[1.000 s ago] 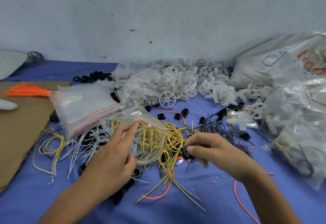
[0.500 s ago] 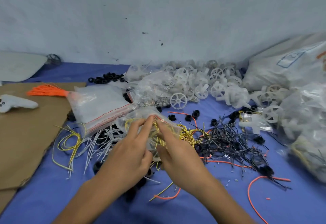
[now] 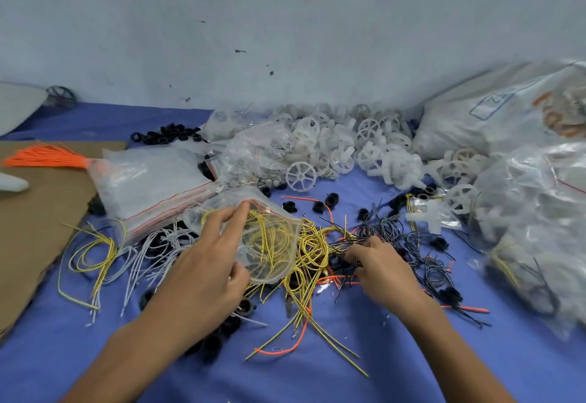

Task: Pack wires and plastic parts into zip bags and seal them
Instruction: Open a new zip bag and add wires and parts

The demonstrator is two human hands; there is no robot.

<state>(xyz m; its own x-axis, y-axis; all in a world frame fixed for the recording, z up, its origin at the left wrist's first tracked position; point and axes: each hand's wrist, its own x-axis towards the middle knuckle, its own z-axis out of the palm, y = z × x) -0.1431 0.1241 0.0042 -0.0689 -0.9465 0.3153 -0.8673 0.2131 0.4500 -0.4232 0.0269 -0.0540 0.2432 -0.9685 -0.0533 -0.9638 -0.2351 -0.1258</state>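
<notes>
Head view looks down along both forearms, and nearest to me I see the blue cloth (image 3: 412,361) with an orange wire (image 3: 287,350) and a few black rings (image 3: 212,344) lying beside the left forearm. Just beyond, the left hand (image 3: 209,263) grasps the zip bag (image 3: 272,253), thumb under its lower edge and fingers laid over the top by the red-lined mouth; the bag sits centre-left over the heap, with yellow wire coiled inside. Loose yellow wires (image 3: 312,245) spill out just to its right. The right hand (image 3: 383,264) is beside them, fingers curled down round a clump of black wires (image 3: 385,228). White wires (image 3: 149,253) lie left of the bag, partly on the edge of a cardboard sheet (image 3: 35,218). Farther back I make out a stack of empty bags (image 3: 149,187), an orange wire bundle (image 3: 44,158) and, behind the middle, a pile of white plastic wheels (image 3: 301,176). Filled clear sacks (image 3: 536,218) crowd the right side against the pale wall (image 3: 285,22).
</notes>
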